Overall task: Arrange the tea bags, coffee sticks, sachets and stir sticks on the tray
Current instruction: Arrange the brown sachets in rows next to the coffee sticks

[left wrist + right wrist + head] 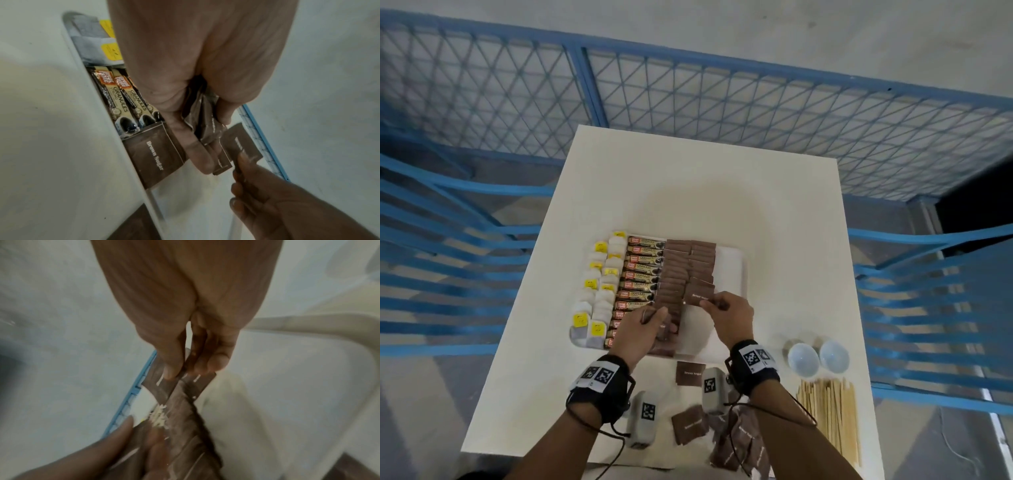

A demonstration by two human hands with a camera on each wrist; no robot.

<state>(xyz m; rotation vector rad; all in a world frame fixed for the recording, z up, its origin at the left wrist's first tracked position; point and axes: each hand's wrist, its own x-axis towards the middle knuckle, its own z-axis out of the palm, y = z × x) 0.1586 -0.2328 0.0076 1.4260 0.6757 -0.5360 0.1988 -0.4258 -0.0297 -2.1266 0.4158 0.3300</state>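
from the head, the right hand (732,317) pinches one brown sugar sachet (699,295) over the white tray (732,270) on the worktop (688,192). at the left wrist, the left hand (197,78) holds a bunch of sachets (205,120). at the right wrist, blurry fingers (170,363) pinch the sachet.

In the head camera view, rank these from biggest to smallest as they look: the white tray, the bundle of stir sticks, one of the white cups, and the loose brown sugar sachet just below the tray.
1. white tray
2. bundle of stir sticks
3. white cup and loose brown sugar sachet: look about alike, so unranked.
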